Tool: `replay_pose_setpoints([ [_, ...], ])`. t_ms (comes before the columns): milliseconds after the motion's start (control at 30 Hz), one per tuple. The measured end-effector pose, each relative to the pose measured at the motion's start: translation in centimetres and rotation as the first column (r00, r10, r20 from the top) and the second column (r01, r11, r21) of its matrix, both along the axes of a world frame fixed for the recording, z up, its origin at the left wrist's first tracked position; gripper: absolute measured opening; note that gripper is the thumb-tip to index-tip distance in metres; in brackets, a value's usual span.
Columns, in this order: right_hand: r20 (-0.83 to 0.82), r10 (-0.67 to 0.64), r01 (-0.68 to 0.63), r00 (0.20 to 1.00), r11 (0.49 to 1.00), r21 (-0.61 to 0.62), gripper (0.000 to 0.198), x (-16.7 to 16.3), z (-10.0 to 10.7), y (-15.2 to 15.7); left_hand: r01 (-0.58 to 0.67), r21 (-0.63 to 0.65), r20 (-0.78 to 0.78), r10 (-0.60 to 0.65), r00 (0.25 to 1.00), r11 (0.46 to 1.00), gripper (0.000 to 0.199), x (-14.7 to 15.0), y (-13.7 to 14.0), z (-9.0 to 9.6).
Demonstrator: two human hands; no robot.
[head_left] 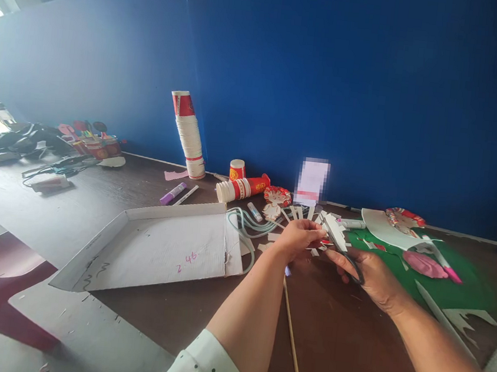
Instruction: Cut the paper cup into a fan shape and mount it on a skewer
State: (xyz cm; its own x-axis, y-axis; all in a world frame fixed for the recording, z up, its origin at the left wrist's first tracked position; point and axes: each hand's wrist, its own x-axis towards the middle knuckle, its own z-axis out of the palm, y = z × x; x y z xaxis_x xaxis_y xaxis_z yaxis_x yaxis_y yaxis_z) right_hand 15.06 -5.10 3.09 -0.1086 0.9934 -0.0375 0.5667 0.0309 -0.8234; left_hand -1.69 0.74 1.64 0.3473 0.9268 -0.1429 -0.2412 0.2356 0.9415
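Above the dark table, my left hand (300, 237) is closed on a paper cup cut into strips, its white strips (299, 212) fanning out around my fingers. My right hand (368, 272) grips scissors by their dark handle (354, 263). The blades point up and left, in among the strips close to my left fingertips. Whether the blades are apart is hard to make out. Below my left hand, a thin wooden stick (291, 335) lies on the table.
An open white box lid (153, 247) stands left, beside a coiled pale cable (244, 224). Toward the blue partition are a tall cup stack (189, 135), a toppled cup stack (242, 188) and a purple glue stick (173, 193). Right lies a green sheet (384, 265) with paper scraps and a pink marker (451, 272).
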Motion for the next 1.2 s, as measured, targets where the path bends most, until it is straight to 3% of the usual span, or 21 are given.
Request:
replay_pose_setpoints([
  [433,-0.004,0.018,-0.017,1.000,1.000,0.025,0.050,0.2,-0.3,0.2,0.000,-0.017,-0.025,0.000,1.000,1.000,0.025,-0.1,-0.3,0.4],
  [733,-0.034,0.019,-0.022,0.999,0.997,-0.069,0.042,0.3,-0.3,0.2,-0.005,0.009,0.029,0.005,1.000,1.000,0.023,0.0,-0.1,0.1],
  [1200,-0.032,-0.004,0.000,0.999,0.994,-0.113,0.038,-0.3,0.6,0.0,-0.004,-0.025,-0.059,0.003,0.998,1.000,0.012,-0.2,-0.8,1.1],
])
